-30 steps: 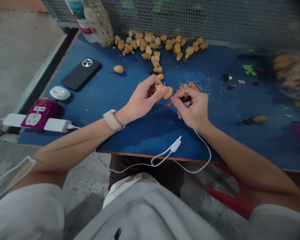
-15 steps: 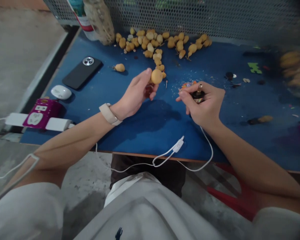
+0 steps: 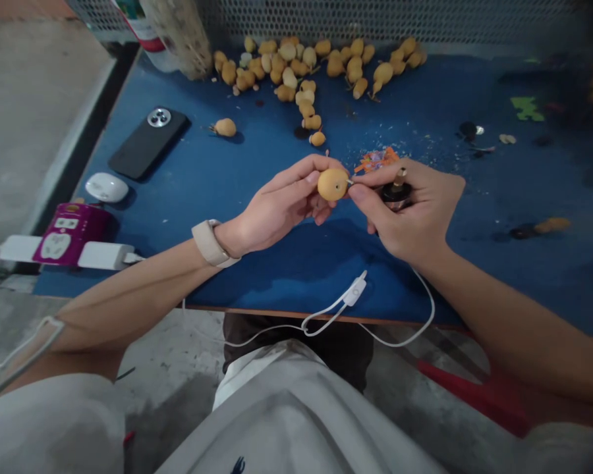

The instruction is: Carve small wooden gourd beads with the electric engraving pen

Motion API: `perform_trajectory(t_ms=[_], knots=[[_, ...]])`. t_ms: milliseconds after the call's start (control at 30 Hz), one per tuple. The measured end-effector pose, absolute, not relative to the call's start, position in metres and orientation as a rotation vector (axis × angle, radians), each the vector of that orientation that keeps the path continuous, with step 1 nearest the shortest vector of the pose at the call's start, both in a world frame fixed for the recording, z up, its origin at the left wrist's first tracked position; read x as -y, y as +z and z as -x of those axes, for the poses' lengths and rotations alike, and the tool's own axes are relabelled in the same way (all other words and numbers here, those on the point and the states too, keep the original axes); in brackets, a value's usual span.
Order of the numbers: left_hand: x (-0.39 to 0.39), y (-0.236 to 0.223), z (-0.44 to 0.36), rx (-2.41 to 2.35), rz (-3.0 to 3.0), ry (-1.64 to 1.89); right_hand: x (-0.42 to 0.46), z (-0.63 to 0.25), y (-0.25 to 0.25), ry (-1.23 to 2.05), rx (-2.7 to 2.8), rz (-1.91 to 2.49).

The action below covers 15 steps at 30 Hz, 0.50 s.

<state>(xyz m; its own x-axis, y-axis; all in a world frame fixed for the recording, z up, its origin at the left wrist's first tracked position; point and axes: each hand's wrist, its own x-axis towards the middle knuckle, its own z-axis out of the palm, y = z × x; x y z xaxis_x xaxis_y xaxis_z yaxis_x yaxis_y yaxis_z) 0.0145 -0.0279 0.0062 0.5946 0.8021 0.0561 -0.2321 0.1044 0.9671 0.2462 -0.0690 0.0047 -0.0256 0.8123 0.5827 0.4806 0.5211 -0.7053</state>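
My left hand (image 3: 271,207) holds a small yellow gourd (image 3: 329,187) between thumb and fingers, its rounded end facing up with a small dark spot on it. Pinched pen-like in my right hand (image 3: 420,214) is a mini electric drill (image 3: 396,194) with a black body and a brass-coloured end. Its thin metal tip points left, right beside the gourd; whether they touch I cannot tell. A white cord with an inline switch (image 3: 354,291) runs below my right hand. Orange and purple shavings (image 3: 377,158) lie just behind the hands.
Many small gourds (image 3: 286,66) are heaped along the mesh panel (image 3: 296,20) at the back. One gourd (image 3: 225,128) lies apart on the blue table (image 3: 257,283). At left are a phone (image 3: 148,145), a white case (image 3: 107,187) and a purple power adapter (image 3: 72,234).
My left hand has moved right and turned the gourd, bringing its spotted end beside the drill tip. My right hand has shifted slightly right. The head view has also shifted.
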Motion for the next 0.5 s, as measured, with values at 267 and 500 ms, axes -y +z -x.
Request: perform_trajectory(t_ms=[267, 500], knots=[[0.0271, 0.0088, -0.0161, -0.628, -1.301, 0.804, 0.0737, -0.2409, 0.0146, 0.457, 1.627, 1.212], [0.0256, 0.0110, -0.0157, -0.659, -1.348, 0.813, 0.0682, -0.2410, 0.0103, 0.514, 1.582, 1.215]])
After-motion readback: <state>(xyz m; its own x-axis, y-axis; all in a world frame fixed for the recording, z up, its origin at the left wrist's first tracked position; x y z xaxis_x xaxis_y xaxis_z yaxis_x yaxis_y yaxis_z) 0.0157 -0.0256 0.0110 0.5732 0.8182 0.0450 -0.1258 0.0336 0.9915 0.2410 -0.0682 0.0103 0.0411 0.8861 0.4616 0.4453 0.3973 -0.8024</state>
